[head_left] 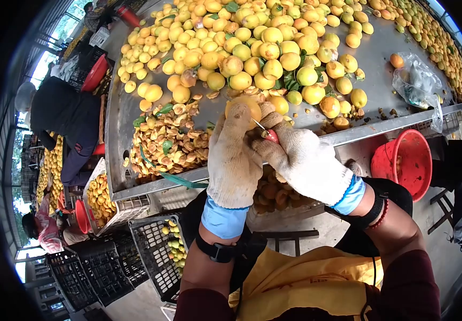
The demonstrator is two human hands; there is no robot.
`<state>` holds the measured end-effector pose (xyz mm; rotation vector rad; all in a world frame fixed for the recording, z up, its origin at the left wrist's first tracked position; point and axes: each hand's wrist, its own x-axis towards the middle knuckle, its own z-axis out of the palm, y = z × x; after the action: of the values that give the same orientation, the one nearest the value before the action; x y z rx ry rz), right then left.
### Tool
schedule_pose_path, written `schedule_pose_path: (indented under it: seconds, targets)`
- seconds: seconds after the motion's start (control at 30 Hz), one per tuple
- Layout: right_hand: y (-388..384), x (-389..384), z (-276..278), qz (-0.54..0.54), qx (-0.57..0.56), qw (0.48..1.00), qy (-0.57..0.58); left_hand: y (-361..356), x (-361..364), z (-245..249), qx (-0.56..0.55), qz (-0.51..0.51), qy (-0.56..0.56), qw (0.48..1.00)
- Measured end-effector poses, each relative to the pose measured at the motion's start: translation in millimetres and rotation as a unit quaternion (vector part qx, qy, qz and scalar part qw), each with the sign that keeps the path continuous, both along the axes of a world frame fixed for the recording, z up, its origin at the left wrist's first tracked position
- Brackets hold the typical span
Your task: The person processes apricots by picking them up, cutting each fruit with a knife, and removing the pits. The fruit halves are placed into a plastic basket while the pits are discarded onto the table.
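My left hand (pixel 233 155), in a stained white glove, is closed round a yellow-orange fruit (pixel 251 109) at the table's near edge. Close on its right, my right hand (pixel 298 155), gloved too, grips a small knife with a red handle (pixel 270 136); its blade touches or nearly touches the fruit. Behind both hands lies a large heap of yellow fruit (pixel 241 51) with some green leaves. Peel pieces (pixel 172 139) are piled on the metal table to the left of my left hand.
A clear plastic bag (pixel 417 83) lies on the table at right. Below the edge are a red bucket (pixel 402 163), a black crate (pixel 158 251) with green fruit and a pale crate (pixel 114 211) of orange fruit. A person in dark clothes (pixel 67 115) is at left.
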<state>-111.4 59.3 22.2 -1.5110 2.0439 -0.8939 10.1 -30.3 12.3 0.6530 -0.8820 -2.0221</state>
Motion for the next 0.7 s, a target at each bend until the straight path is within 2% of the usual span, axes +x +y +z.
schedule_pose_path:
  seconds: [0.07,0.1,0.17,0.2,0.23,0.27,0.33,0.43,0.5,0.53,0.6,0.63,0.7]
  targets:
    - [-2,-2,5,0.012,0.007,0.999,-0.031,-1,1,-5,0.035,-0.017,0.074,0.997]
    - [1,-5,5,0.016,-0.01,0.999,-0.042,-2,0,-6,0.038,-0.018,0.073,0.996]
    - [4,-10,19,0.02,-0.026,0.998,-0.051,-4,0,4,-0.122,-0.013,-0.031,0.992]
    - [7,-13,39,0.023,0.057,0.986,-0.154,-5,3,11,-0.12,-0.014,-0.032,0.992]
    - [8,-16,49,0.025,0.137,0.957,-0.253,-7,5,20,-0.153,-0.006,-0.12,0.981]
    - [9,-17,42,0.023,0.138,0.957,-0.254,-7,5,26,-0.185,0.001,-0.207,0.961]
    - [8,-17,24,0.064,0.004,0.984,-0.168,-3,2,27,-0.209,0.0,-0.201,0.957]
    - [6,-8,24,0.032,-0.001,0.991,-0.129,-3,2,17,-0.147,-0.011,-0.144,0.978]
    - [3,-4,17,0.02,0.001,0.995,-0.093,0,-1,9,0.009,-0.035,-0.002,0.999]
    - [1,-3,14,0.008,0.003,0.998,-0.057,0,-3,1,0.009,-0.035,-0.002,0.999]
    - [-2,-3,12,0.008,0.006,0.997,-0.073,2,-6,-14,0.102,-0.003,0.08,0.992]
    - [-3,-3,13,0.008,0.01,0.996,-0.088,0,-6,-15,0.103,-0.004,0.079,0.992]
    - [1,-9,28,0.017,0.01,0.994,-0.108,-6,-3,-16,-0.109,-0.02,-0.05,0.993]
